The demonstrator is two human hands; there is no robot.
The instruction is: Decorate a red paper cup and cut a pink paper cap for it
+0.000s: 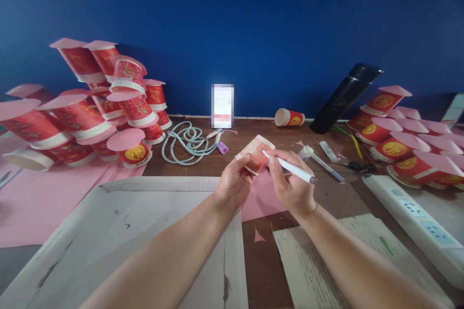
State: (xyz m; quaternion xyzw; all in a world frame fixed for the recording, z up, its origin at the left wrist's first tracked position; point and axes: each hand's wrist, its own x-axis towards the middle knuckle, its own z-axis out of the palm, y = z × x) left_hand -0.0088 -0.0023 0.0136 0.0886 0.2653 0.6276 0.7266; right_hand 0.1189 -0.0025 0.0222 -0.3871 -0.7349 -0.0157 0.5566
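In front of me my left hand (pixel 234 182) is closed around a tilted red paper cup (pixel 259 150) with a pale rim. A white marker pen (pixel 296 170) is pinched in my right hand (pixel 295 187), its tip at the side of the cup. Whether the tip touches the cup, I cannot tell. Beneath both hands lies a sheet of pink paper (pixel 263 199) on the brown table. A purple pen cap (pixel 222 147) rests further back, beside a coiled light-blue cable (pixel 184 145).
Stacked red cups with pink paper tops (pixel 130 106) stand at left; more cups (pixel 409 147) are at right. A black bottle (pixel 342 99) leans on the blue wall. One cup (pixel 290 118) lies sideways. A power strip (pixel 416 217), cardboard (pixel 174 241) and printed sheet (pixel 326 260) lie nearer.
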